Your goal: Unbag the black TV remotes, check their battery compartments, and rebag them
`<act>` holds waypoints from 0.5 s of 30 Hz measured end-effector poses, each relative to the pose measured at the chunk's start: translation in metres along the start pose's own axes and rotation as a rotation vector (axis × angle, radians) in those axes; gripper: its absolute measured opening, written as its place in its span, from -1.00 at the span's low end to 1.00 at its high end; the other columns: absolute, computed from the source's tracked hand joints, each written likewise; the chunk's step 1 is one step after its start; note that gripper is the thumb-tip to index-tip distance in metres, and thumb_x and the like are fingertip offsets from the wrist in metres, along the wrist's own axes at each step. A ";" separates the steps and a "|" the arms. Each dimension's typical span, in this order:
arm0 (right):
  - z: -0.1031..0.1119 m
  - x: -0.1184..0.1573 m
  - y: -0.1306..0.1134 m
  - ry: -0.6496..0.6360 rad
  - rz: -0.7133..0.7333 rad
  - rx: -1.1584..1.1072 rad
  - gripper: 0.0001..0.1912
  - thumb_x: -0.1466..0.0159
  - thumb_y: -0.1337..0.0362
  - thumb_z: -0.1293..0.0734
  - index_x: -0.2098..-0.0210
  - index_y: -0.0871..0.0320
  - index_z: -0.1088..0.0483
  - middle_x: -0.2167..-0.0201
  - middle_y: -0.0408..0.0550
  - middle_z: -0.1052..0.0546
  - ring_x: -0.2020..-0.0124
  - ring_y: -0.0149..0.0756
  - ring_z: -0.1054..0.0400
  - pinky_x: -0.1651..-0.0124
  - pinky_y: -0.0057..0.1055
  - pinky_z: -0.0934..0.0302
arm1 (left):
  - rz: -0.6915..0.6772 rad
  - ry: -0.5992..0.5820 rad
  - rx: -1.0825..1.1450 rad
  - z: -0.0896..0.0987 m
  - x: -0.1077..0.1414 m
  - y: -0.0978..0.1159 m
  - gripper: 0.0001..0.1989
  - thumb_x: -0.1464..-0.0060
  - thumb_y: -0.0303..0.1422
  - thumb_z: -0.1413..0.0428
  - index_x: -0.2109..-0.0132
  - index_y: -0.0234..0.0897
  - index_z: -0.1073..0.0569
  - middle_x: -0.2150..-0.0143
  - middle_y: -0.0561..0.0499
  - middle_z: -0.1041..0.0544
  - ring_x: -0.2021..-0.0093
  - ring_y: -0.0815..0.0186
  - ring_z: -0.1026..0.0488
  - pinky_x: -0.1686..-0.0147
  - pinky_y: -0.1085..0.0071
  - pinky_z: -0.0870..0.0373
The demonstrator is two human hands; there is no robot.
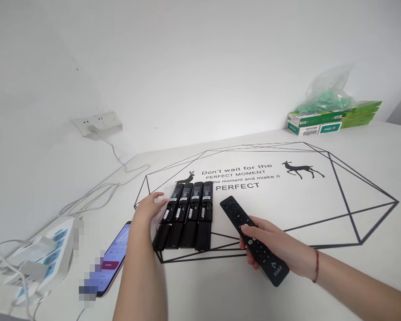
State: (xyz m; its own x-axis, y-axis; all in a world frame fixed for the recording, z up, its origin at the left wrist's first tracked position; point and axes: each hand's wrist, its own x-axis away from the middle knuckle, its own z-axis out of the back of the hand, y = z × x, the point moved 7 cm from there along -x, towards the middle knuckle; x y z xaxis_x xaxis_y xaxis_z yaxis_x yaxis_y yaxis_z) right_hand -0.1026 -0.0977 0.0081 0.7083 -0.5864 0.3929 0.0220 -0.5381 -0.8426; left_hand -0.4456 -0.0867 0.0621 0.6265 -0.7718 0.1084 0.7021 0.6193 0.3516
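Black remote control [259, 250] held in the right hand [276, 240], long axis slanting from ahead-left of the grip to near-right. Left of that hold, four face-down remotes [191, 215] in a row, nearer the left hand [149, 208], finger and thumb parted; contact hard to tell.

The right hand [267, 240] covers the middle keys of the black remote control [235, 211], and we cannot read its smaller key markings. Labels on the four face-down remotes [193, 213] are too small for us; those remotes hide part of the printed lettering [235, 174] and the left deer's legs [186, 178]. We lose one end of the smartphone [112, 261] to pixelation. The frame cuts off both forearms [142, 272]. Plugs hide some power-strip [66, 256] sockets, and we cannot identify the plastic bag's [336, 89] green contents.
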 end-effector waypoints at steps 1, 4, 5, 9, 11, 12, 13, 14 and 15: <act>0.000 0.000 0.000 0.001 0.000 0.000 -0.74 -0.24 0.07 -0.29 0.33 0.13 -0.23 0.42 -0.14 -0.45 0.54 -0.39 -0.38 0.48 -0.43 -0.29 | -0.013 0.014 -0.014 0.001 0.000 0.001 -0.51 0.00 -0.14 -0.03 -0.06 -0.23 -0.42 0.17 -0.08 -0.59 0.34 0.21 -0.54 0.19 0.34 -0.37; 0.000 0.000 -0.001 0.008 -0.004 0.000 -0.74 -0.24 0.08 -0.29 0.34 0.13 -0.23 0.43 -0.14 -0.45 0.54 -0.39 -0.38 0.48 -0.43 -0.29 | -0.060 0.048 -0.061 0.004 0.000 0.005 -0.54 -0.05 -0.15 0.02 -0.05 -0.20 -0.44 0.18 -0.10 -0.60 0.26 0.16 -0.54 0.17 0.30 -0.36; 0.000 0.000 -0.002 0.013 -0.005 -0.003 -0.75 -0.24 0.08 -0.29 0.35 0.13 -0.23 0.42 -0.14 -0.45 0.54 -0.39 -0.38 0.48 -0.42 -0.29 | -0.062 0.047 -0.072 0.004 -0.001 0.005 -0.53 -0.07 -0.14 0.05 -0.06 -0.21 -0.44 0.13 -0.12 -0.59 0.21 0.13 -0.53 0.13 0.27 -0.35; 0.001 0.000 -0.003 0.021 -0.009 -0.008 -0.75 -0.24 0.09 -0.29 0.35 0.13 -0.23 0.42 -0.13 -0.45 0.55 -0.39 -0.38 0.47 -0.41 -0.29 | -0.028 -0.007 -0.096 0.000 -0.001 0.004 -0.39 -0.10 0.00 0.12 -0.15 -0.25 -0.39 -0.04 -0.23 -0.51 -0.03 -0.01 -0.44 -0.01 0.15 -0.29; 0.001 0.000 -0.003 0.023 -0.010 -0.003 -0.76 -0.25 0.10 -0.28 0.35 0.14 -0.23 0.42 -0.13 -0.45 0.55 -0.40 -0.38 0.47 -0.41 -0.29 | -0.015 -0.033 -0.106 -0.003 -0.001 0.002 -0.35 -0.06 0.04 0.08 -0.18 -0.23 -0.36 -0.13 -0.23 -0.44 -0.12 -0.04 -0.38 -0.02 0.14 -0.29; 0.001 0.000 -0.003 0.023 -0.009 -0.001 -0.77 -0.26 0.11 -0.28 0.35 0.14 -0.23 0.42 -0.13 -0.45 0.55 -0.40 -0.38 0.47 -0.42 -0.28 | -0.009 -0.040 -0.114 -0.004 -0.002 0.000 -0.35 -0.05 0.03 0.06 -0.19 -0.21 -0.35 -0.16 -0.22 -0.41 -0.14 -0.04 -0.35 -0.02 0.15 -0.29; 0.001 0.000 -0.003 0.023 -0.007 -0.001 -0.78 -0.26 0.12 -0.27 0.34 0.14 -0.22 0.42 -0.13 -0.45 0.55 -0.40 -0.38 0.47 -0.42 -0.28 | -0.006 -0.045 -0.122 -0.006 -0.003 -0.002 -0.36 -0.05 0.02 0.04 -0.20 -0.20 -0.34 -0.18 -0.21 -0.40 -0.15 -0.03 -0.34 -0.02 0.17 -0.30; 0.001 0.000 -0.004 0.023 -0.006 -0.003 -0.78 -0.26 0.12 -0.27 0.34 0.14 -0.22 0.42 -0.13 -0.45 0.54 -0.40 -0.38 0.47 -0.42 -0.28 | -0.007 -0.046 -0.130 -0.007 -0.005 -0.004 -0.37 -0.06 -0.01 0.04 -0.21 -0.19 -0.33 -0.18 -0.20 -0.39 -0.15 -0.02 -0.35 -0.02 0.18 -0.30; 0.000 0.000 -0.004 0.022 -0.005 -0.005 -0.78 -0.26 0.12 -0.27 0.34 0.14 -0.22 0.41 -0.13 -0.45 0.54 -0.40 -0.38 0.47 -0.42 -0.28 | -0.011 -0.043 -0.140 -0.009 -0.006 -0.006 -0.39 -0.07 -0.03 0.05 -0.21 -0.19 -0.33 -0.18 -0.19 -0.40 -0.15 0.00 -0.35 -0.02 0.18 -0.31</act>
State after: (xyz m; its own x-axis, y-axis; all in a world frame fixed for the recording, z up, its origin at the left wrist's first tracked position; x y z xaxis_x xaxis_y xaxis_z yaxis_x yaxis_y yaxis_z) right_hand -0.1023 -0.0955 0.0110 0.6924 -0.5967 0.4056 0.0224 -0.5441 -0.8387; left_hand -0.4509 -0.0842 0.0513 0.6056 -0.7823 0.1457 0.7511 0.6224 0.2201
